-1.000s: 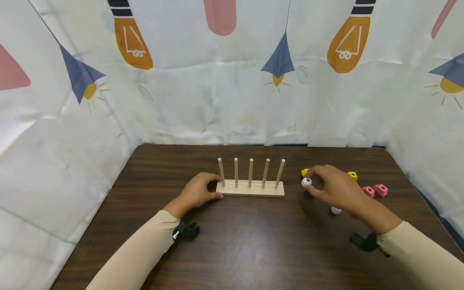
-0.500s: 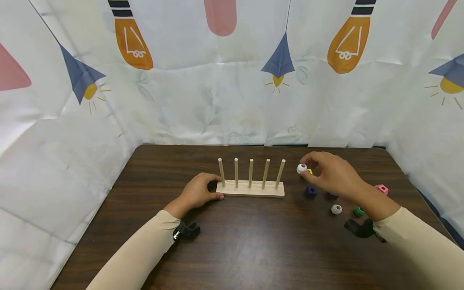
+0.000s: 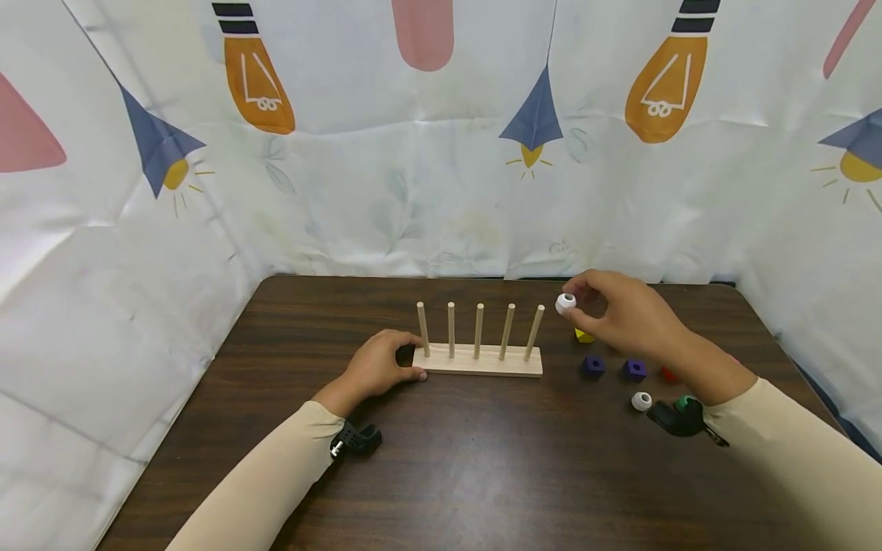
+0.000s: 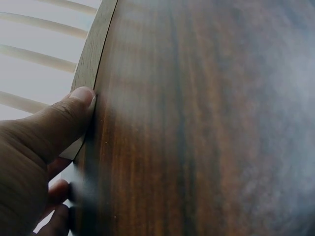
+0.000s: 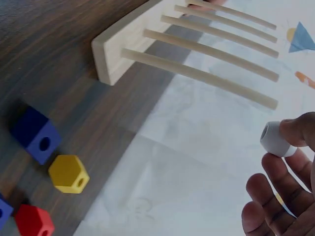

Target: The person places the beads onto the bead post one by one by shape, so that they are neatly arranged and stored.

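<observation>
A pale wooden peg board with several upright pegs stands on the table. My left hand grips its left end, thumb along the front edge and fingers behind; the left wrist view shows the thumb pressed at the base's edge. Up and to the right of the board, my right hand pinches a white bead between thumb and fingertips, its hole showing. The bead is held in the air, apart from the rightmost peg. In the right wrist view, the bead's hole faces left, below the peg tips.
Below the right hand on the dark table lie a yellow bead, two purple cube beads, another white bead and a green bead. A red bead is partly behind the right forearm. A printed curtain hangs behind.
My right hand has lifted the white bead up and to the left, toward the rightmost peg's top, uncovering the purple cubes. My left hand stays on the board.
</observation>
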`<state>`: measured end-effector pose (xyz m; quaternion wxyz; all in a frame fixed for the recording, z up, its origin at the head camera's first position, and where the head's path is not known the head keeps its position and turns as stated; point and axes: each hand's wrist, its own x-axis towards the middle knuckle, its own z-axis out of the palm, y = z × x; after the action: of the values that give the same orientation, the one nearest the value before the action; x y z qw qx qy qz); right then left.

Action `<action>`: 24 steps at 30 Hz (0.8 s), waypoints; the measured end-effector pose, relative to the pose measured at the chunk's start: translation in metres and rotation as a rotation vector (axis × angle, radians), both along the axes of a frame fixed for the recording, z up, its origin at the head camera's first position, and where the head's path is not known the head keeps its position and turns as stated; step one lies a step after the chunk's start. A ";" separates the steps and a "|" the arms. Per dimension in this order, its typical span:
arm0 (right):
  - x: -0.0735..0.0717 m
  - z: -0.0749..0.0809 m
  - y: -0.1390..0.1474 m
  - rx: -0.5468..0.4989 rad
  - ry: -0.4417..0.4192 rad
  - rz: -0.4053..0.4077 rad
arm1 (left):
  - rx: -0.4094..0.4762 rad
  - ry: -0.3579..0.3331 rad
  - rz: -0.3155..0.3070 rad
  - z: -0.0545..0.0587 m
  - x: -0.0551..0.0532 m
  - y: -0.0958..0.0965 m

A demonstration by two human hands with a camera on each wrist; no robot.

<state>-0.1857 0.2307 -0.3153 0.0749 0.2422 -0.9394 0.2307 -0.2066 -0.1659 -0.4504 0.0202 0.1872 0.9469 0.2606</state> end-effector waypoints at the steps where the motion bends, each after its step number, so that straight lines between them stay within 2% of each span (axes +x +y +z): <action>1: -0.001 0.001 -0.001 -0.003 0.004 0.003 | 0.001 -0.003 0.001 0.000 0.000 0.000; 8: -0.004 0.006 -0.012 -0.034 0.056 0.027 | -0.003 0.000 -0.004 -0.001 0.001 0.000; 24: -0.006 0.004 -0.036 -0.094 0.044 0.062 | -0.004 0.006 -0.012 0.001 0.001 0.000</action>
<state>-0.1918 0.1951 -0.3114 0.0997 0.2725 -0.9177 0.2713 -0.2056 -0.1663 -0.4492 0.0192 0.1937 0.9463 0.2582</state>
